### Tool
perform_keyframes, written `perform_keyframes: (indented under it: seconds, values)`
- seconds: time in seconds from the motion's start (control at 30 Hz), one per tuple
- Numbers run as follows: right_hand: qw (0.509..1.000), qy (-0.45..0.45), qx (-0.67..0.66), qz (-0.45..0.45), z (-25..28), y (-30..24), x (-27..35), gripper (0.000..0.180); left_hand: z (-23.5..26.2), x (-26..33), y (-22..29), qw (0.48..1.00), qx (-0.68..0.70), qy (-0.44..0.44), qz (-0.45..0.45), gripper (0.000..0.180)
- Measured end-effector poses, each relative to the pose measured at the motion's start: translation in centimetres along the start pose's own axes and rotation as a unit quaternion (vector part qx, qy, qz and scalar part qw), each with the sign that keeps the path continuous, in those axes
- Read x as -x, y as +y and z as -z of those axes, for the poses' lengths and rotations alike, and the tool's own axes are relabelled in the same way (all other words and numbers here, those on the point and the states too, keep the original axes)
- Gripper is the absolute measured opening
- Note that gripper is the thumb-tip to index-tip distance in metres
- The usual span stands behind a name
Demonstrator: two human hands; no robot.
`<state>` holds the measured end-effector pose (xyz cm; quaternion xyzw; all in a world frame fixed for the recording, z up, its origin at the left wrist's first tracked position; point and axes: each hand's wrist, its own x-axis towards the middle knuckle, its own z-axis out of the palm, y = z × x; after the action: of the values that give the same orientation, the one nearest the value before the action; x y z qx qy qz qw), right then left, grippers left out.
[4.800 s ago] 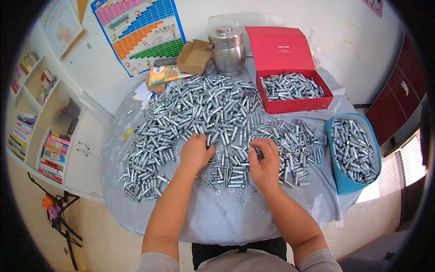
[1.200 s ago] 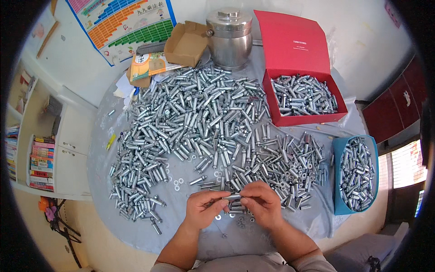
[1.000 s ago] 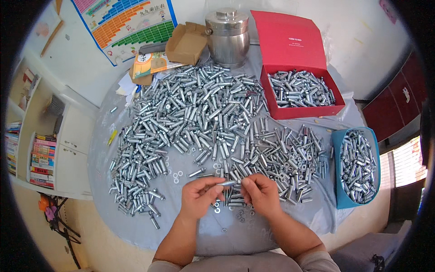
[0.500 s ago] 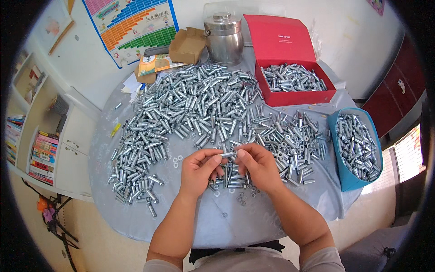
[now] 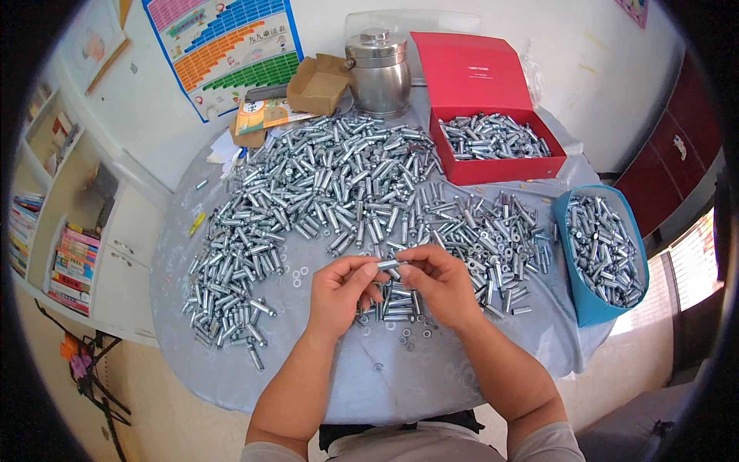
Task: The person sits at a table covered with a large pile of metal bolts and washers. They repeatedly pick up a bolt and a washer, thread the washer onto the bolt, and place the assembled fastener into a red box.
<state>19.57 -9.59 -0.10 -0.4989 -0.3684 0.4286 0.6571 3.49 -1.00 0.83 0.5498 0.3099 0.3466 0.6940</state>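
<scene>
Between my two hands, above the near middle of the table, is a silver expansion bolt (image 5: 387,264), lying roughly level. The fingers of my left hand (image 5: 339,294) pinch its left end. At its right end, my right hand (image 5: 440,286) closes thumb and fingers; any small part in that pinch is too hidden to tell. A large heap of similar bolts (image 5: 331,169) curves beyond and left of my hands. Loose bolts mixed with washers (image 5: 493,242) lie to the right, and a few nuts and washers (image 5: 406,336) are scattered just below my hands.
At the back right stands a lidded red box (image 5: 504,171) full of bolts. A blue fabric bin (image 5: 586,296), also filled, is at the right edge. Along the back are a metal canister (image 5: 379,77) and a small cardboard box (image 5: 317,83). A yellow tool-like item (image 5: 198,223) lies left.
The fingers of my right hand have shifted slightly at the bolt's right end, the thumb now lower. My left hand keeps its pinch. The view has moved a little.
</scene>
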Motion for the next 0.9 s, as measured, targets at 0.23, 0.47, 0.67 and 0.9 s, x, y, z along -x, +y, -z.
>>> perform_keyframes:
  seconds: [0.23, 0.47, 0.67, 0.9]
  values:
    - [0.981, -0.023, 0.133, 0.138, 0.1, -0.3, -0.2, 0.021, 0.4, 0.2, 0.4, 1.0, -0.014, 0.014, 0.013, 0.032]
    - [0.999, -0.023, 0.047, -0.012, -0.4, -0.1, 0.3, 0.023, 0.6, 0.2, 0.3, 0.999, -0.019, 0.032, 0.035, 0.035]
    - [0.998, -0.001, -0.002, -0.062, -0.4, -0.6, 0.3, 0.02, -0.2, 0.2, 0.3, 0.998, -0.017, 0.014, -0.066, 0.022]
    - [0.995, 0.027, 0.052, 0.075, 0.0, 0.3, 0.0, 0.019, 0.9, 0.0, 0.2, 0.999, 0.032, 0.029, 0.012, 0.02]
